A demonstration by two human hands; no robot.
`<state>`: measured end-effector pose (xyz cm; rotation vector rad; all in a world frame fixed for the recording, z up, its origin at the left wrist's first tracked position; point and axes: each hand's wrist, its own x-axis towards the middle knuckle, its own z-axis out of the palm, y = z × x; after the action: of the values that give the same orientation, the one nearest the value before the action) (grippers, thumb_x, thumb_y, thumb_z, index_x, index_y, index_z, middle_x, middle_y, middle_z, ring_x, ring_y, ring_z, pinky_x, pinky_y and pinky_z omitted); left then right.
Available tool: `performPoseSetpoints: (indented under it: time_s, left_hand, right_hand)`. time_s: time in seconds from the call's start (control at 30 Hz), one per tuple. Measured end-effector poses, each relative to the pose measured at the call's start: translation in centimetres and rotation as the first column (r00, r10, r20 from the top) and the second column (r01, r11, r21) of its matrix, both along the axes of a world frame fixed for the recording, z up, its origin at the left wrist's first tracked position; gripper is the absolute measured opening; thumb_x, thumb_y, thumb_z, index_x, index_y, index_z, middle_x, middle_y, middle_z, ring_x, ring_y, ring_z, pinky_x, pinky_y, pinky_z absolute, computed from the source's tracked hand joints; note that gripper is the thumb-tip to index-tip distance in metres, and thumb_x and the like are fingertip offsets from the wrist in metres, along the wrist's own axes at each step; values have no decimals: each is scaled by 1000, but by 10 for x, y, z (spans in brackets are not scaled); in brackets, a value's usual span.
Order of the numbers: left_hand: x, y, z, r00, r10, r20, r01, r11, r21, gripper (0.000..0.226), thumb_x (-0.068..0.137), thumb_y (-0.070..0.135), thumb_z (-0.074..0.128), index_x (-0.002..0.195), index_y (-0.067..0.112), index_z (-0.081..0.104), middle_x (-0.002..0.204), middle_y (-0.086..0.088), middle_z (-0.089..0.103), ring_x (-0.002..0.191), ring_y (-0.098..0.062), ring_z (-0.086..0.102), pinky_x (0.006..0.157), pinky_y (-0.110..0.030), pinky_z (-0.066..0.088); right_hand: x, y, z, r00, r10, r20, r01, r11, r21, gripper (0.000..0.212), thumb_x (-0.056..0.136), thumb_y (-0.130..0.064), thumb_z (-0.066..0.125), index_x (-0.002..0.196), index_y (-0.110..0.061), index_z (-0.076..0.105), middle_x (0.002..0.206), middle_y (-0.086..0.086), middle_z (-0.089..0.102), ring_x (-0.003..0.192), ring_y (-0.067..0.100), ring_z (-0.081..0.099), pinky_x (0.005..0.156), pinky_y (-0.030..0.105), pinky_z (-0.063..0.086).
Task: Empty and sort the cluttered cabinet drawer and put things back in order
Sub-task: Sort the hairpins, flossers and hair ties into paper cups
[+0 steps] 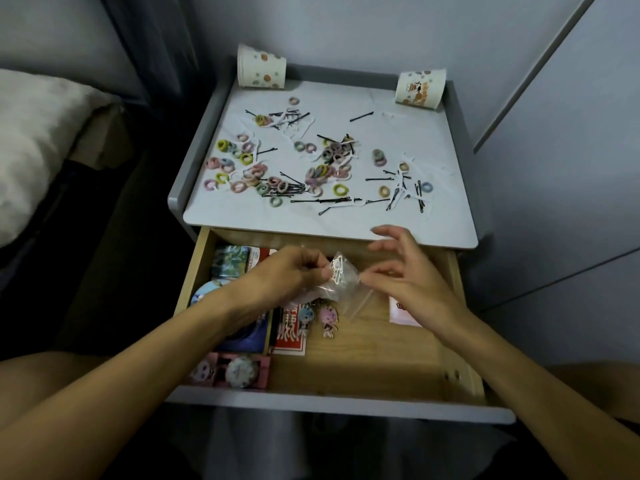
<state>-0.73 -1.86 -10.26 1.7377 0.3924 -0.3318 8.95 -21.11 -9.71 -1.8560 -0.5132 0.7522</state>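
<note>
Wooden drawer beneath both hands' grip on crinkled clear bag

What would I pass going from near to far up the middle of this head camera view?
Grey drawer front → bare wooden drawer floor → clear plastic bag held by both hands → scattered hair ties and bobby pins on the cabinet top → two paper cups at the back.

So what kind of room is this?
Probably a bedroom. A bed with a white pillow sits beside a small grey bedside cabinet, and its top is covered in hair ties and bobby pins.
</note>
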Motion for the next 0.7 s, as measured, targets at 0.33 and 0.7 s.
performPoseSetpoints:
  time_s: [0.33,0.7]
  left_hand:
    - [1,-4,-26,999,-21,-36,25,994,105,9,98,17,61,93,14,67,84,0,70,74,-7,65,66,-21,51]
    - [8,-5,-33,996,20,-85,-8,991,136,20,96,3,55,103,20,62,102,-2,67,89,-13,65,74,-25,52]
  right_hand:
    - [-2,2,-36,996,90,13,-90,996,14,9,86,-6,70,89,-11,63,88,-2,71,86,15,70,78,26,55]
    - [28,2,-113,925,-115,362,242,912,-330,27,92,1,59,113,-15,65,108,3,70,100,16,64,82,24,50]
